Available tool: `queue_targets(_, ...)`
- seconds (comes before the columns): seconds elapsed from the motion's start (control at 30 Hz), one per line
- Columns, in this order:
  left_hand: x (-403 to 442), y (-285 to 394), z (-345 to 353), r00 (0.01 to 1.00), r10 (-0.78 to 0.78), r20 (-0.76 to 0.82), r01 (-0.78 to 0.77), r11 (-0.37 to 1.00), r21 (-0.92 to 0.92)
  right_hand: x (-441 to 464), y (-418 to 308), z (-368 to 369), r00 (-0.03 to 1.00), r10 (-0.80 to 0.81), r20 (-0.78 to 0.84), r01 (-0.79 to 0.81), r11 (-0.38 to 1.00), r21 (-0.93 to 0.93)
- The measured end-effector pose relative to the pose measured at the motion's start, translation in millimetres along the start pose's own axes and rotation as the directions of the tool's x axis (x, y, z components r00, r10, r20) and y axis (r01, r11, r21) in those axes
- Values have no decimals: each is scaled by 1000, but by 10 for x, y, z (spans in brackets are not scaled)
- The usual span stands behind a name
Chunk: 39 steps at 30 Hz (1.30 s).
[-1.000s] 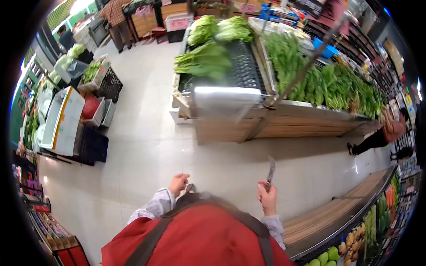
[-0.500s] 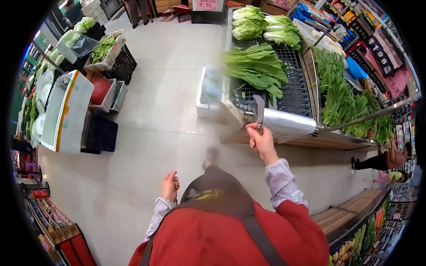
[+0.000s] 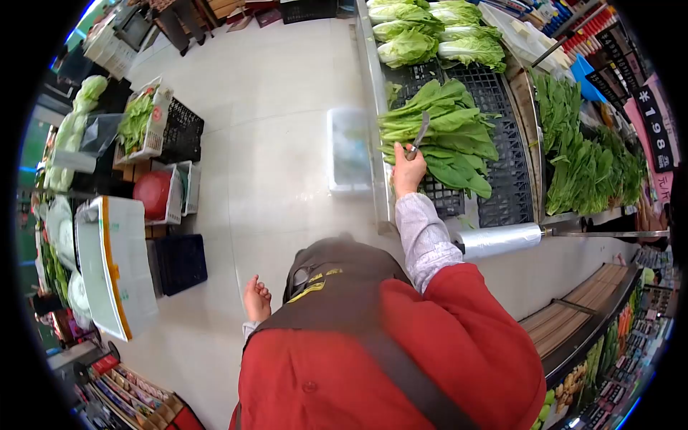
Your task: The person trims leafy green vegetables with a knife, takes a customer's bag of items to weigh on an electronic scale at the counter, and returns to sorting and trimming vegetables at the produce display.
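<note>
My right hand (image 3: pixel 408 170) is closed around the handle of a small curved knife (image 3: pixel 422 129). The hand is over the stem end of a pile of leafy greens (image 3: pixel 448 118), and the blade crosses in front of the leaves. Whether the fingers also touch the stems cannot be made out. These greens lie on black slatted crates (image 3: pixel 505 179) in the display stand. Low at my side, beside the dark apron (image 3: pixel 322 276), hangs my left hand (image 3: pixel 258 299), its fingers loosely curled, thumb apart, with nothing in it.
Napa cabbages (image 3: pixel 469 46) lie behind the greens. A plastic-bag roll (image 3: pixel 499 241) is mounted at the stand's near edge. On the floor a white box (image 3: pixel 349 150) touches the stand's left side. Crates and a foam box (image 3: pixel 132 265) stand at left; another person's legs (image 3: pixel 179 29) show behind.
I have come closer to the stand. My right hand has moved forward with the knife, from beside the bag roll to over the leafy greens. My left hand stays low at my side.
</note>
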<state>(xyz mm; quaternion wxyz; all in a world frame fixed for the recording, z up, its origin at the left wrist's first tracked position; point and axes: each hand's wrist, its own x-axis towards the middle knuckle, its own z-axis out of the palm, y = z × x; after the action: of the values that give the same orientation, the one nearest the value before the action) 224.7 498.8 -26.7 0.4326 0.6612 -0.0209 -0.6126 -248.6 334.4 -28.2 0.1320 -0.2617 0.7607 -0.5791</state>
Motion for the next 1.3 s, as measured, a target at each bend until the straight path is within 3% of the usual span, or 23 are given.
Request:
queue_targets(0.27, 1281, 1112, 1141, 966, -139, 216, 70, 951, 302, 219, 139, 268, 955, -48, -292, -21, 973, -230)
queue_targets(0.37, 1662, 1705, 1751, 940, -137, 311, -10, 903, 429, 151, 87, 357, 924, -28, -381, -75, 965, -251)
queue_targets(0.5, 1942, 2317, 2572, 866, -210, 455, -95, 823, 561, 31, -110, 378, 877, -45, -478, -97, 958, -269)
queue_targets(0.6, 1981, 2524, 3181, 724, -332, 605, -227, 713, 664, -103, -269, 346, 856, -29, -515, -99, 970, -220)
queue_targets(0.63, 1941, 2525, 3396, 713, -350, 608, -234, 698, 676, -126, -363, 336, 858, -14, -513, -101, 975, -197)
queue_targets(0.7, 1788, 2449, 3797, 599, -449, 663, -290, 650, 702, -178, -569, 318, 862, 16, -507, -107, 983, -151)
queue_targets(0.83, 1129, 2178, 4472, 321, -593, 738, -372, 638, 674, -251, -1133, 420, 894, 152, -423, -129, 988, 83)
queue_targets(0.9, 858, 1955, 4697, 175, -622, 763, -502, 611, 612, -279, -1496, 514, 912, 256, -322, -189, 955, 227)
queue_targets(0.97, 372, 1909, 4898, 65, -654, 754, -552, 606, 573, -268, -1540, 571, 918, 268, -293, -197, 948, 251)
queue_targets(1.0, 265, 1834, 4978, 67, -654, 754, -561, 600, 570, -247, -1483, 581, 939, 227, -257, -154, 949, 275)
queue_targets(1.07, 122, 1693, 5153, -74, -664, 744, -583, 634, 507, -158, -1438, 571, 957, 179, -230, -105, 948, 302)
queue_targets(1.2, 233, 1324, 5362, 19, -664, 747, -576, 603, 551, -55, -1439, 538, 929, 300, -218, -212, 912, 352)
queue_targets(1.3, 248, 1301, 5440, -8, -711, 703, -561, 585, 586, -27, -1466, 532, 924, 323, -206, -246, 912, 329)
